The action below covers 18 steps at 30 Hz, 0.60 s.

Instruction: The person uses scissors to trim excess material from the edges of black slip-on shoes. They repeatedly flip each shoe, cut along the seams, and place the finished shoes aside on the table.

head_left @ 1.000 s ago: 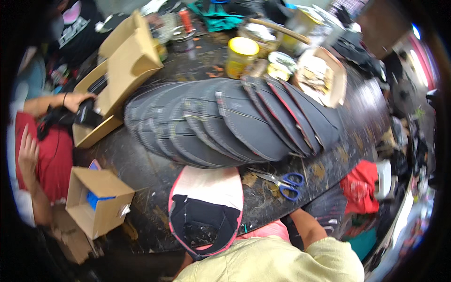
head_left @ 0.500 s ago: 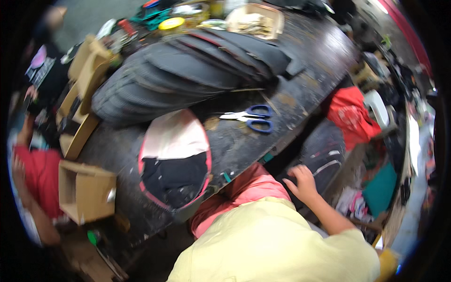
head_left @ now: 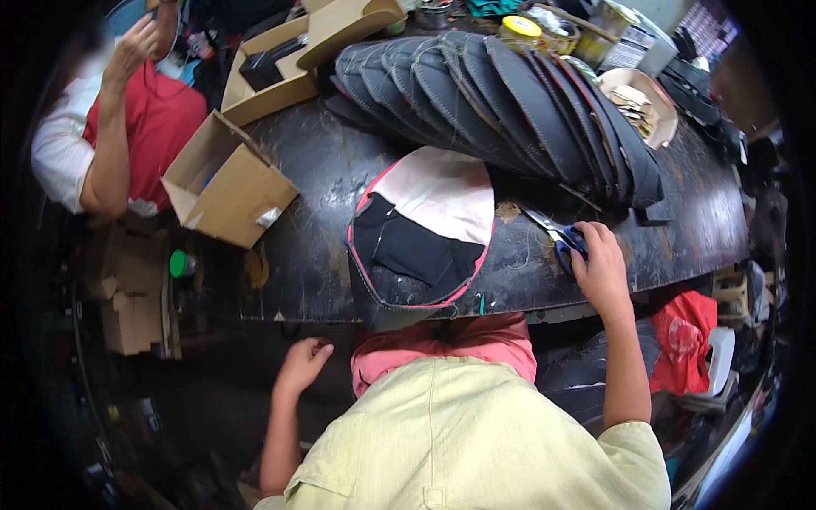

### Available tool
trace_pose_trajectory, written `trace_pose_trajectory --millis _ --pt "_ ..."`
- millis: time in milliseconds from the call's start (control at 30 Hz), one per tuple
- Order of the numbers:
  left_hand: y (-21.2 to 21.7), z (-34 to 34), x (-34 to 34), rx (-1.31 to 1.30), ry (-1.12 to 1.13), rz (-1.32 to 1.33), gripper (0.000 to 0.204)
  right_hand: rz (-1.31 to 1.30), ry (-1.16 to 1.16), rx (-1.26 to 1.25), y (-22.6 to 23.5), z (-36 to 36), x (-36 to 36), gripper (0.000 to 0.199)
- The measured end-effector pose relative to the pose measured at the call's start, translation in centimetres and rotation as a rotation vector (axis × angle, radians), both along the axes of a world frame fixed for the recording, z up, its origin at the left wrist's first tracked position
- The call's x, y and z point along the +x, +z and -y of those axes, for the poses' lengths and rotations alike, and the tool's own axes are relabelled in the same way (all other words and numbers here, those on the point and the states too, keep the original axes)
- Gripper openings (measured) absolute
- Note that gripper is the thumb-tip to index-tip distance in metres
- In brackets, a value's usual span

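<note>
Scissors with blue handles (head_left: 563, 240) lie on the dark table near its front edge. My right hand (head_left: 604, 268) is over the handles, its thumb and fingers closed around them. My left hand (head_left: 303, 364) hangs below the table edge beside my lap, fingers loosely curled, with nothing visible in it. Between the hands, an oval fabric cover (head_left: 433, 194) with pale lining, black cloth and red edging lies lining up, its near end overhanging the table edge. Behind it, a row of overlapping black stitched covers (head_left: 476, 98) leans across the table.
Open cardboard boxes (head_left: 242, 195) stand at the left of the table (head_left: 310, 280). Beyond them is another person (head_left: 127, 136) in red and white. A bowl of small pale pieces (head_left: 665, 127) and a yellow-lidded jar (head_left: 521, 30) sit at the back. A red bag (head_left: 684, 340) lies at right.
My right hand has moved from beside my lap onto the scissors' handles. My left hand has come into view. The view has turned left, so the table things appear farther right.
</note>
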<state>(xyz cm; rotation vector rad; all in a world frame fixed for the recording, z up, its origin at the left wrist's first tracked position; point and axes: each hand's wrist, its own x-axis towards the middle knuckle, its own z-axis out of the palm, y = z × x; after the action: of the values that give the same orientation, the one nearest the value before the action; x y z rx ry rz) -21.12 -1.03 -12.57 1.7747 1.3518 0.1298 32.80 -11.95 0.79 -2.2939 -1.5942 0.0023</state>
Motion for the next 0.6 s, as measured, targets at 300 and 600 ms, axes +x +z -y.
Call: trace_pose_trajectory --millis 300,600 --pt "18.3 1.0 17.9 0.794 -0.282 0.102 0.052 -0.148 0.042 -0.108 -1.4 1.4 2.1 0.03" --pt "16.6 -1.8 23.6 0.711 -0.937 0.074 0.014 -1.3 -0.073 -0.284 0.5 6.1 1.5 0.026"
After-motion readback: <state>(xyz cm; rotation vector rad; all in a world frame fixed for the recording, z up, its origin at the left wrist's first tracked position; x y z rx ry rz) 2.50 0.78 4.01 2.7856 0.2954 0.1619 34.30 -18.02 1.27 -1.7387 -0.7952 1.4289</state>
